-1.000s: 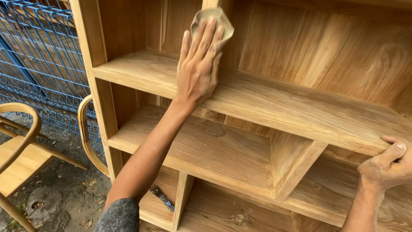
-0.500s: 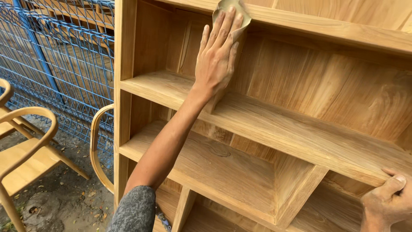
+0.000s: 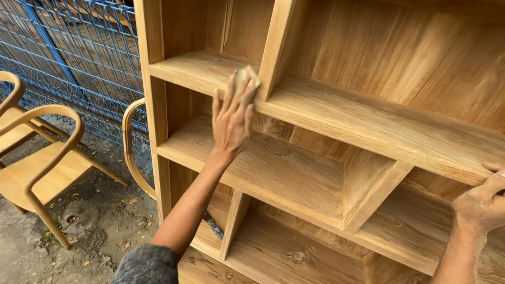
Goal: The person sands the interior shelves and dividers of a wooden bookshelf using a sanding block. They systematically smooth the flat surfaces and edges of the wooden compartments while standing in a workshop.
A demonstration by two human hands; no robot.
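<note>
A tall bare-wood shelf unit (image 3: 368, 121) with slanted dividers fills most of the view. My left hand (image 3: 231, 118) reaches up and presses a folded, dusty piece of sandpaper (image 3: 246, 79) flat against a shelf's front edge, right at the foot of a slanted divider (image 3: 279, 42). Its fingers are spread over the paper. My right hand (image 3: 481, 202), coated in wood dust, grips the front edge of the same shelf at the far right of the view.
Pale wooden chairs (image 3: 47, 163) with curved arms stand on the dirt ground at left. One curved chair arm (image 3: 131, 147) touches the unit's side. Behind them runs a blue wire fence (image 3: 68, 58). A small dark tool (image 3: 214, 227) lies on a low shelf.
My left hand has slid the sandpaper down along the slanted divider to the shelf's front edge. The view has moved closer. My right hand stays on the shelf edge.
</note>
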